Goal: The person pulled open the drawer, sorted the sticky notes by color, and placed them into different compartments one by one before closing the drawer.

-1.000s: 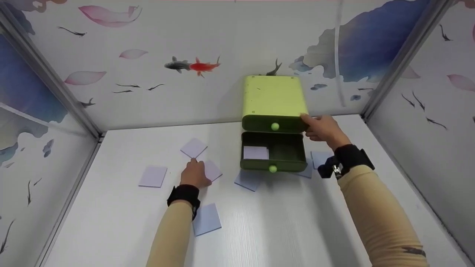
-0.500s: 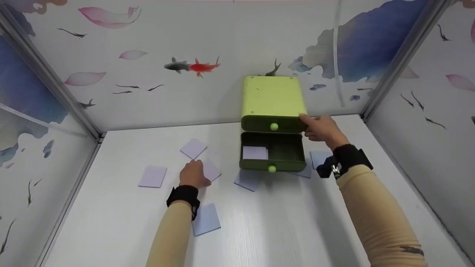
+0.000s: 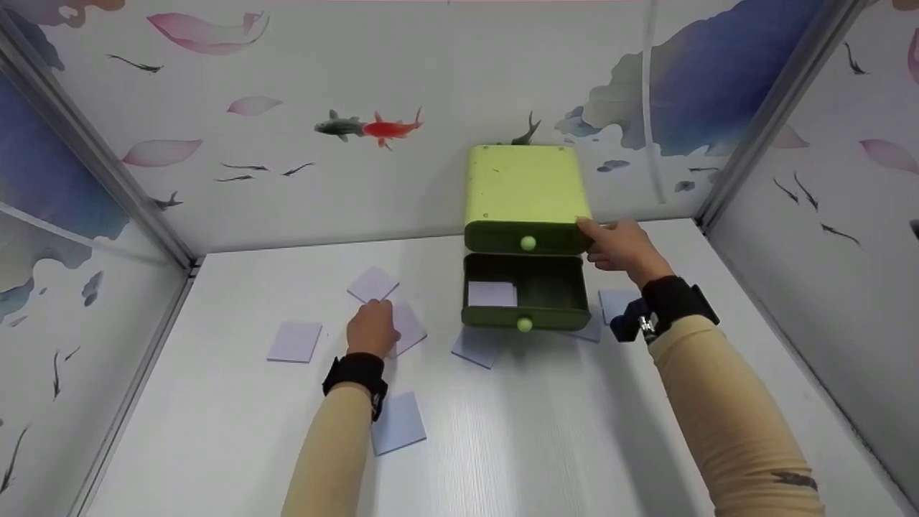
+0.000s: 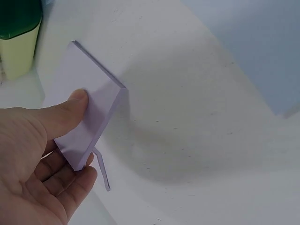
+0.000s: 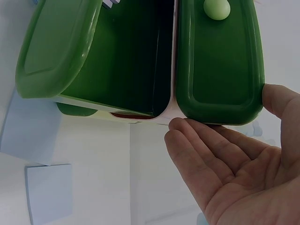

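My left hand (image 3: 371, 328) is over the left part of the table. Between thumb and fingers it pinches a thin lilac square pad (image 4: 89, 93), tilted up from the white surface in the left wrist view. Just beyond lies another lilac pad (image 3: 373, 283). At the back stands a small green two-drawer cabinet (image 3: 526, 183), its lower drawer (image 3: 556, 291) pulled out with lilac pads (image 3: 492, 294) in its left side. My right hand (image 3: 623, 248) grips the cabinet's upper right corner, thumb (image 5: 276, 101) at the top edge and fingers along the side.
One lilac pad (image 3: 294, 342) lies at the left. Blue pads (image 3: 400, 424) (image 3: 476, 348) lie near the front and by the drawer, and another blue pad (image 3: 616, 305) at the right. Patterned walls (image 3: 251, 194) enclose the table's back and sides.
My left thumb has drawn in toward the fingers, and the hand has moved slightly away from me, with the pad turned a little. The right hand still holds the cabinet corner.
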Demonstrator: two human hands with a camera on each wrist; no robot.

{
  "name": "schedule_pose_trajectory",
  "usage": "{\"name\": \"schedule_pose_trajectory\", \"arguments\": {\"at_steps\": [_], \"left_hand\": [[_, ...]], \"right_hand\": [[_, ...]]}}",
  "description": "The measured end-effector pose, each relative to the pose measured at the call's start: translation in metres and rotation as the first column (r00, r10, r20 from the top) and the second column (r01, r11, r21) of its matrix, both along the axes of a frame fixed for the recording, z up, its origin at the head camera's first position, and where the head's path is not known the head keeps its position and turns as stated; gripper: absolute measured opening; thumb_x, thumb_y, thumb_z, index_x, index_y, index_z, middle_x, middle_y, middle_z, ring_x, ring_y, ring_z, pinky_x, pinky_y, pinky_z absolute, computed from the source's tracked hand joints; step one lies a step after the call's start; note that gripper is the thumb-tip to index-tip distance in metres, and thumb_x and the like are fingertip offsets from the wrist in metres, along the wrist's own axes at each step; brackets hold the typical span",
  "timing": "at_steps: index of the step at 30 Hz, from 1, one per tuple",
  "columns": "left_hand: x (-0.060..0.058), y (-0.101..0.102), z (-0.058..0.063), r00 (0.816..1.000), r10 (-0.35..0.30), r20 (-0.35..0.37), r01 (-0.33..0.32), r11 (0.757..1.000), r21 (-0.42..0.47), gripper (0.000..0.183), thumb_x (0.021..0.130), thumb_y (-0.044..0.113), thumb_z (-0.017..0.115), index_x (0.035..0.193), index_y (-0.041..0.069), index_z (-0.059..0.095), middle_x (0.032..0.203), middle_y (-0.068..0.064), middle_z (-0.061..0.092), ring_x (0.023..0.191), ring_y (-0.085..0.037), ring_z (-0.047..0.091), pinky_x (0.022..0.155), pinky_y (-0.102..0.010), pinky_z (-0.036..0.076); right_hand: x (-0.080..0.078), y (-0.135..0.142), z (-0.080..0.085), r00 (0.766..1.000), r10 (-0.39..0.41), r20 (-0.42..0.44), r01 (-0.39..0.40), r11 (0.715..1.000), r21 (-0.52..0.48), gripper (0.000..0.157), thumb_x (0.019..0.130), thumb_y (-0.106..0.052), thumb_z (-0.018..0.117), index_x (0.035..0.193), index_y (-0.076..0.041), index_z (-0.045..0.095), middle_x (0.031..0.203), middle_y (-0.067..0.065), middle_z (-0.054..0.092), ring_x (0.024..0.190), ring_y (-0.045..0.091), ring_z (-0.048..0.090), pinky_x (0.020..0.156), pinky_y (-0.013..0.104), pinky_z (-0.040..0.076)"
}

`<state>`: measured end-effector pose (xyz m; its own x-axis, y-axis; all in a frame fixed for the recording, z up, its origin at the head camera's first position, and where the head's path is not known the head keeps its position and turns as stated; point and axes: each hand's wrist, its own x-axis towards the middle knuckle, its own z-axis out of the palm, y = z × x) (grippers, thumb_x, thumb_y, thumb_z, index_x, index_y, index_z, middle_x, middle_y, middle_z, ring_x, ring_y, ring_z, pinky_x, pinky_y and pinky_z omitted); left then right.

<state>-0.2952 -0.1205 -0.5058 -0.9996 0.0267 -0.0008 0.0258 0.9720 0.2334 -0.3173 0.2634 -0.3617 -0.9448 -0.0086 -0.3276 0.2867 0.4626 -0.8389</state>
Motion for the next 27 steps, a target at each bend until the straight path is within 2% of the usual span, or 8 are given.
{"name": "schedule_pose_trajectory", "arguments": {"at_steps": [5,11,19,23,27], "left_hand": [[-0.002,-0.001,0.008,1.0,0.001,-0.022,0.0,0.999,0.033,0.022,0.087,0.006,0.069,0.109,-0.001,0.069,0.103,-0.021,0.069,0.095,-0.034,0.068,0.079,-0.044,0.057],[-0.006,-0.004,0.018,1.0,-0.009,-0.021,0.011,0.996,0.088,0.022,0.094,0.002,0.057,0.109,0.002,0.073,0.104,-0.018,0.073,0.093,-0.033,0.071,0.079,-0.044,0.058],[-0.011,-0.009,0.043,0.999,-0.026,0.033,0.023,0.995,0.092,0.026,0.093,-0.001,0.056,0.112,0.005,0.073,0.108,-0.015,0.073,0.098,-0.03,0.069,0.085,-0.042,0.056],[-0.011,-0.01,0.057,0.999,-0.03,0.04,0.027,0.996,0.085,0.028,0.094,0.0,0.056,0.115,0.007,0.072,0.113,-0.015,0.071,0.102,-0.032,0.068,0.089,-0.044,0.055],[-0.012,-0.01,0.067,0.999,-0.033,0.027,0.031,0.995,0.09,0.028,0.093,0.0,0.056,0.116,0.008,0.072,0.116,-0.015,0.071,0.105,-0.033,0.067,0.091,-0.045,0.054]], "right_hand": [[0.0,-0.002,0.001,1.0,-0.002,-0.011,0.003,1.0,0.031,0.082,0.095,-0.06,0.046,0.143,0.006,0.039,0.139,0.026,0.05,0.119,0.024,0.059,0.105,0.041,0.047],[0.001,-0.004,0.002,1.0,-0.003,-0.01,0.004,0.999,0.033,0.085,0.094,-0.061,0.046,0.145,0.006,0.037,0.14,0.027,0.049,0.129,0.035,0.053,0.106,0.041,0.046],[0.002,-0.003,0.002,1.0,-0.001,-0.006,0.002,1.0,0.027,0.084,0.095,-0.06,0.045,0.145,0.007,0.036,0.139,0.027,0.049,0.129,0.036,0.053,0.106,0.042,0.046],[0.001,-0.002,0.002,1.0,0.001,-0.002,-0.001,1.0,0.027,0.085,0.095,-0.059,0.045,0.146,0.008,0.034,0.141,0.029,0.047,0.13,0.036,0.052,0.107,0.042,0.045],[0.002,-0.001,0.002,1.0,0.002,-0.001,-0.002,1.0,0.029,0.085,0.095,-0.059,0.045,0.146,0.008,0.033,0.142,0.028,0.046,0.13,0.036,0.051,0.107,0.042,0.045]]}}
